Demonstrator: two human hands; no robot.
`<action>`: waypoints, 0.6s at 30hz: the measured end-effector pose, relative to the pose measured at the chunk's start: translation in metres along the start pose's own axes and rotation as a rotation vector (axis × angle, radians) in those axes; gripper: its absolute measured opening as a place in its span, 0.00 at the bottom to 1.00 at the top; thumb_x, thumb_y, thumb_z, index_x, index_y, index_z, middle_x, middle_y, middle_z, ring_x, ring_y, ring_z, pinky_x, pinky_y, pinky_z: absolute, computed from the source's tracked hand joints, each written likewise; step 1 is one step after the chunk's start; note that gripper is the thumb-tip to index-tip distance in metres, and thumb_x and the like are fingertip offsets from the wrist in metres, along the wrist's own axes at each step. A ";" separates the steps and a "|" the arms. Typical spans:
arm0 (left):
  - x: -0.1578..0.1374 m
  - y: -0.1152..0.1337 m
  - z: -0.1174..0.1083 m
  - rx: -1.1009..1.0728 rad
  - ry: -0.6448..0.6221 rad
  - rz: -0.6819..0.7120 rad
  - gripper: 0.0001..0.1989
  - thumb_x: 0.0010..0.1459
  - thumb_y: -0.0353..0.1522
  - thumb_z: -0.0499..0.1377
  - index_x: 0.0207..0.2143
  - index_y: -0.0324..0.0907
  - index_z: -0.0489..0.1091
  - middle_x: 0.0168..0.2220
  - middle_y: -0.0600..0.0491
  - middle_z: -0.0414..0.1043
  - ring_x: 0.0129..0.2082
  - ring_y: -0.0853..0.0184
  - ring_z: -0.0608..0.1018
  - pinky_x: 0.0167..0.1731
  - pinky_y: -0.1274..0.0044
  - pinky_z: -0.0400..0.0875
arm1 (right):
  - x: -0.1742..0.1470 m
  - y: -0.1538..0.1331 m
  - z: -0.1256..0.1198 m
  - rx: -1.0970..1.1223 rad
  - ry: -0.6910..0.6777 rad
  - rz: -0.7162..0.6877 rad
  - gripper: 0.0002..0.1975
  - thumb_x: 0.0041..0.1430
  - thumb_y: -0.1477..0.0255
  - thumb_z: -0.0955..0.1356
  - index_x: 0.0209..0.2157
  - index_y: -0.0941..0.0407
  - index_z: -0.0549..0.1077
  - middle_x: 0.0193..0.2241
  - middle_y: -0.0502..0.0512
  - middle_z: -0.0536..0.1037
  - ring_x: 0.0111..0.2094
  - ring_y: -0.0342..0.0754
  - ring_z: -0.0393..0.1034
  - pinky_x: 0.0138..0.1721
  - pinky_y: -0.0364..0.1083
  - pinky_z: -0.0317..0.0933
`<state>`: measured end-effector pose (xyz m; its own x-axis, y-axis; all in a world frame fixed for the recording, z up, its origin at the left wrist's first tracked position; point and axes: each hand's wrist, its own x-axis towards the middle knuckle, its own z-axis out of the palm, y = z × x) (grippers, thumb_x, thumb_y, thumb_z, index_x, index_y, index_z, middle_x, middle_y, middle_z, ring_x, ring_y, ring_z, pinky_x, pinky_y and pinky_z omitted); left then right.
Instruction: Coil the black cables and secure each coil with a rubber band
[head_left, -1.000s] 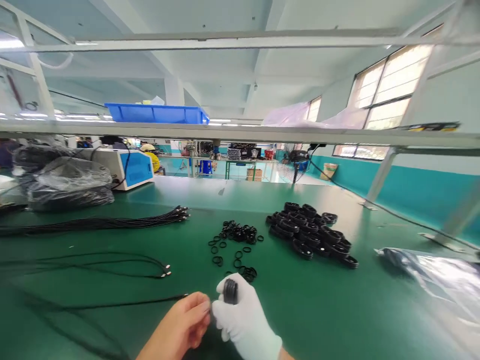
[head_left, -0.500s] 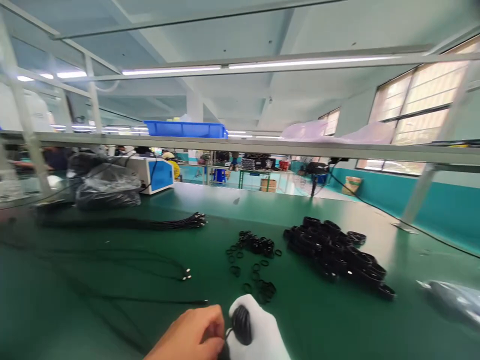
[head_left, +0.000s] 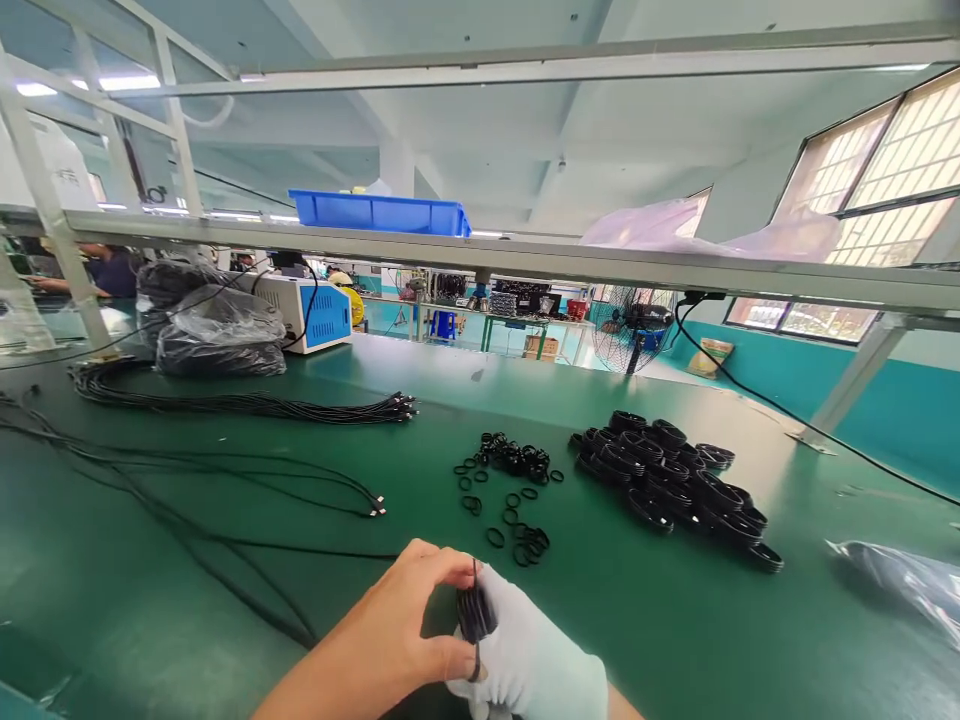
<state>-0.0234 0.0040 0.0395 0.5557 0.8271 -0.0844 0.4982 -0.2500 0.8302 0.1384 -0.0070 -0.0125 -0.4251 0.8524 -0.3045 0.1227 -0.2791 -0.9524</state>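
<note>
My gloved right hand (head_left: 525, 635) is closed around a small coil of black cable (head_left: 475, 612) near the bottom of the view. From the left, my bare left hand (head_left: 409, 620) reaches the coil, with thumb and fingertips set apart at its two ends. A thin black strip, seemingly a rubber band (head_left: 476, 650), stretches between them across the coil. Past the hands lie loose black rubber bands (head_left: 517, 457), some singly and some heaped. To their right is a pile of coiled black cables (head_left: 667, 475).
Straight black cables with light plug tips (head_left: 367, 505) lie at left, and a long bundle (head_left: 262, 403) behind them. Farther back are plastic-wrapped goods (head_left: 221, 335) and a blue-white machine (head_left: 311, 310). A clear bag (head_left: 900, 580) lies right. A shelf (head_left: 525, 257) with a blue tray (head_left: 379, 212) crosses above.
My left thumb and fingers, earlier bunched beside the coil, have spread to its two ends with the strip between. My right hand has turned with the coil. The view has tilted down.
</note>
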 end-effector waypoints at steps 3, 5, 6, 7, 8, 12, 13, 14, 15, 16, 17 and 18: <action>-0.001 0.002 0.005 0.028 -0.041 -0.026 0.23 0.41 0.30 0.60 0.44 0.50 0.67 0.44 0.54 0.64 0.42 0.62 0.68 0.44 0.74 0.61 | 0.004 0.014 -0.003 -0.137 0.100 0.020 0.54 0.35 0.67 0.71 0.61 0.62 0.39 0.23 0.52 0.73 0.21 0.46 0.67 0.24 0.46 0.62; -0.001 0.004 0.008 0.084 -0.043 -0.049 0.22 0.41 0.33 0.62 0.43 0.50 0.68 0.42 0.55 0.64 0.40 0.62 0.69 0.41 0.74 0.63 | 0.002 0.016 -0.004 -0.244 0.181 -0.051 0.59 0.31 0.67 0.72 0.61 0.65 0.37 0.34 0.61 0.74 0.33 0.52 0.69 0.37 0.52 0.62; 0.000 0.003 0.009 0.120 -0.039 -0.056 0.21 0.41 0.34 0.62 0.42 0.50 0.68 0.41 0.55 0.65 0.39 0.62 0.69 0.38 0.75 0.63 | 0.000 0.016 -0.004 -0.292 0.211 -0.098 0.60 0.29 0.69 0.72 0.61 0.66 0.36 0.39 0.64 0.72 0.38 0.54 0.68 0.43 0.53 0.60; 0.002 0.003 0.009 0.161 -0.037 -0.061 0.20 0.40 0.35 0.63 0.40 0.49 0.69 0.40 0.54 0.65 0.38 0.62 0.69 0.36 0.75 0.63 | -0.002 0.014 -0.003 -0.332 0.230 -0.139 0.60 0.29 0.70 0.72 0.61 0.66 0.35 0.42 0.65 0.71 0.41 0.55 0.67 0.46 0.53 0.57; 0.005 0.001 0.009 0.203 -0.035 -0.066 0.19 0.39 0.37 0.63 0.38 0.48 0.70 0.38 0.54 0.66 0.37 0.61 0.69 0.33 0.76 0.63 | -0.004 0.011 -0.001 -0.357 0.239 -0.172 0.60 0.30 0.71 0.71 0.61 0.65 0.34 0.42 0.64 0.71 0.40 0.55 0.66 0.45 0.53 0.57; 0.019 -0.009 -0.009 0.218 -0.211 -0.089 0.10 0.42 0.38 0.61 0.29 0.44 0.73 0.30 0.56 0.70 0.30 0.63 0.71 0.26 0.78 0.60 | -0.009 -0.006 0.005 -0.255 0.306 -0.123 0.43 0.36 0.75 0.66 0.57 0.59 0.49 0.25 0.49 0.71 0.24 0.44 0.64 0.27 0.45 0.59; 0.022 -0.011 -0.016 0.165 -0.267 -0.093 0.09 0.46 0.38 0.58 0.29 0.43 0.73 0.29 0.56 0.72 0.30 0.64 0.71 0.27 0.79 0.60 | -0.010 -0.010 0.006 -0.188 0.292 -0.064 0.36 0.36 0.76 0.65 0.52 0.57 0.56 0.21 0.46 0.69 0.20 0.41 0.61 0.21 0.42 0.56; 0.023 -0.012 -0.022 0.106 -0.298 -0.095 0.10 0.50 0.38 0.56 0.29 0.43 0.73 0.29 0.57 0.74 0.30 0.65 0.72 0.28 0.79 0.61 | -0.010 -0.013 0.006 -0.114 0.243 -0.010 0.28 0.37 0.76 0.64 0.46 0.57 0.61 0.18 0.44 0.66 0.16 0.39 0.58 0.17 0.40 0.52; 0.023 -0.013 -0.026 0.056 -0.295 -0.097 0.11 0.52 0.38 0.53 0.30 0.43 0.73 0.30 0.57 0.75 0.31 0.66 0.72 0.30 0.79 0.61 | -0.010 -0.015 0.005 -0.039 0.166 0.033 0.23 0.37 0.77 0.64 0.40 0.56 0.62 0.16 0.42 0.65 0.14 0.37 0.55 0.14 0.38 0.49; 0.022 -0.013 -0.028 0.024 -0.262 -0.098 0.13 0.54 0.38 0.52 0.31 0.43 0.73 0.32 0.57 0.76 0.32 0.66 0.72 0.31 0.79 0.61 | -0.010 -0.016 0.004 0.034 0.072 0.058 0.20 0.36 0.78 0.64 0.37 0.56 0.62 0.15 0.41 0.64 0.12 0.36 0.54 0.12 0.37 0.47; 0.019 -0.011 -0.027 0.016 -0.212 -0.100 0.13 0.55 0.39 0.51 0.31 0.42 0.72 0.33 0.56 0.76 0.32 0.66 0.72 0.31 0.79 0.61 | -0.009 -0.016 0.004 0.106 -0.009 0.063 0.19 0.35 0.80 0.64 0.34 0.56 0.61 0.16 0.41 0.65 0.11 0.36 0.54 0.11 0.37 0.47; 0.015 -0.009 -0.023 0.035 -0.147 -0.103 0.14 0.56 0.39 0.50 0.31 0.43 0.72 0.32 0.56 0.76 0.32 0.66 0.72 0.31 0.79 0.61 | -0.008 -0.016 0.003 0.175 -0.042 0.052 0.19 0.33 0.81 0.64 0.33 0.56 0.60 0.16 0.40 0.65 0.11 0.35 0.54 0.11 0.37 0.49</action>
<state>-0.0348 0.0298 0.0433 0.5905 0.7674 -0.2497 0.5788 -0.1871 0.7937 0.1375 -0.0110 0.0053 -0.4595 0.8169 -0.3486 -0.0111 -0.3978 -0.9174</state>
